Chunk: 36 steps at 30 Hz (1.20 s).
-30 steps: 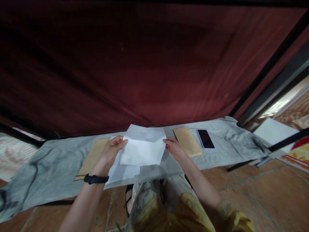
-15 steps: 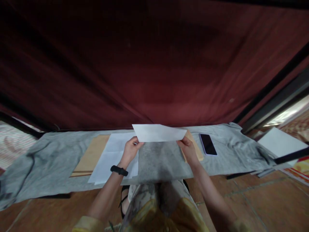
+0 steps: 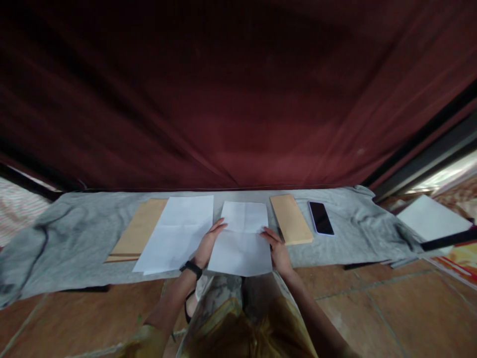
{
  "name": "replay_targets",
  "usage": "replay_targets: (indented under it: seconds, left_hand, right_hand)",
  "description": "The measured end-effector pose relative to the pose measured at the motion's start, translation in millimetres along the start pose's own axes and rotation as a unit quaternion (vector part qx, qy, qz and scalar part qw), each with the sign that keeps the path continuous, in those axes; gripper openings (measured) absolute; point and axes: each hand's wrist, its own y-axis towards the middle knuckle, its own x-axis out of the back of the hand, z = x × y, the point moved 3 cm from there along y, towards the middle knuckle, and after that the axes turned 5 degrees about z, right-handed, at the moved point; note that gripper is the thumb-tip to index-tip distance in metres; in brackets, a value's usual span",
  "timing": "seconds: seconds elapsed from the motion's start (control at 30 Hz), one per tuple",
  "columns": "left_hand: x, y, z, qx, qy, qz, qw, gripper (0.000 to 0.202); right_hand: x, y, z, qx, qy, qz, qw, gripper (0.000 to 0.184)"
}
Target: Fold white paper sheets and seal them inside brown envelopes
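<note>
A creased white sheet of paper [image 3: 242, 238] lies unfolded flat on the grey cloth [image 3: 74, 233] in front of me. My left hand [image 3: 209, 243] rests on its left edge with fingers stretched out. My right hand [image 3: 276, 248] lies on its right edge, fingers flat as well. A black band sits on my left wrist. To the left lies a stack of white sheets [image 3: 179, 231] over a large brown envelope [image 3: 136, 236]. To the right lies a small brown envelope [image 3: 290, 224].
A dark phone [image 3: 321, 218] lies on the cloth right of the small envelope. A white board [image 3: 432, 218] and a black bar sit at the far right. A dark red curtain [image 3: 223, 99] hangs behind. Reddish floor tiles run under my knees.
The sheet I held up folded between both hands has been opened and laid flat on the cloth. Both hands came down and now press its side edges.
</note>
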Motion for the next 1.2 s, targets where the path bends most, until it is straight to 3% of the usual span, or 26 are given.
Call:
replay_targets:
  seconds: [0.17,0.3,0.47,0.63,0.77,0.97,1.2]
  left_hand:
    - [4.3,11.7,-3.6,-0.019,-0.003,-0.024,1.000,0.064]
    - [-3.9,11.6,-3.4,-0.042,0.035,-0.050,0.997,0.074]
    - [-12.3,8.6,3.5,-0.038,0.085,-0.007,0.996,0.082]
    - [-2.0,1.6,10.7,-0.048,0.137,0.054,0.988,0.083]
    - [4.4,-8.0,12.3,-0.091,0.199,0.048,0.975,0.075]
    - [-14.2,-20.1,9.4,-0.092,0.279,0.064,0.954,0.068]
    - [-29.0,-22.2,4.0,-0.050,0.299,0.066,0.951,0.064]
  right_hand:
    - [7.8,6.7,4.6,0.020,-0.025,-0.010,0.999,0.045]
    - [12.5,11.1,5.1,0.014,-0.022,-0.002,1.000,0.047]
    - [12.5,6.8,0.8,0.003,-0.043,0.033,0.999,0.047]
    - [16.1,-0.3,-3.9,0.019,-0.061,0.035,0.997,0.051]
    - [18.1,-11.1,-5.9,0.025,-0.086,0.041,0.995,0.055]
    - [17.3,-21.3,-5.9,0.055,-0.121,0.076,0.988,0.063]
    - [17.1,-19.8,-4.1,0.039,-0.101,0.026,0.994,0.061]
